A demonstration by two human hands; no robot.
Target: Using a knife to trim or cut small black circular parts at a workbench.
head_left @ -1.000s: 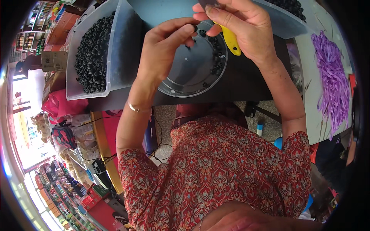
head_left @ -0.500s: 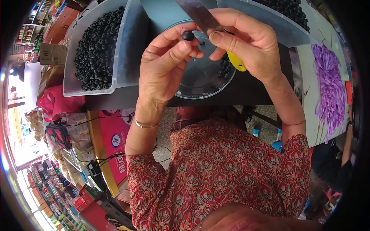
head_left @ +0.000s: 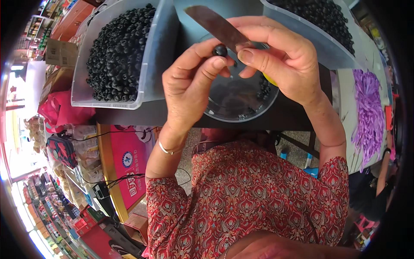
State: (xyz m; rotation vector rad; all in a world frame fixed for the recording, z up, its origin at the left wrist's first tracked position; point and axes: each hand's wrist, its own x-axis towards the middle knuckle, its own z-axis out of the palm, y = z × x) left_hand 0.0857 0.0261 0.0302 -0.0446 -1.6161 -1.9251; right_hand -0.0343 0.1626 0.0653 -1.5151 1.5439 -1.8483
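Between the thumb and fingers of my left hand (head_left: 186, 88) is a small round black piece (head_left: 220, 50), smooth and shiny. My right hand (head_left: 286, 58) grips a knife (head_left: 214, 26) with a broad blade, which slants up and left beside the piece. A bit of its yellow handle (head_left: 269, 79) shows below the palm. I cannot tell whether the blade touches the piece. Under both hands lies a clear round tray (head_left: 235, 119), with several small black pieces (head_left: 264, 87) at its right side.
A clear plastic bin (head_left: 108, 104) full of black ring-like pieces (head_left: 118, 56) stands at left. Another bin (head_left: 332, 58) of dark pieces is at far right. Purple strips (head_left: 368, 116) lie on a pale surface. Another person's arm (head_left: 381, 175) shows at the right edge.
Both hands sit slightly lower and further right in view, as do the bins and tray. More of the knife's blade shows. The black piece has turned in my left fingers.
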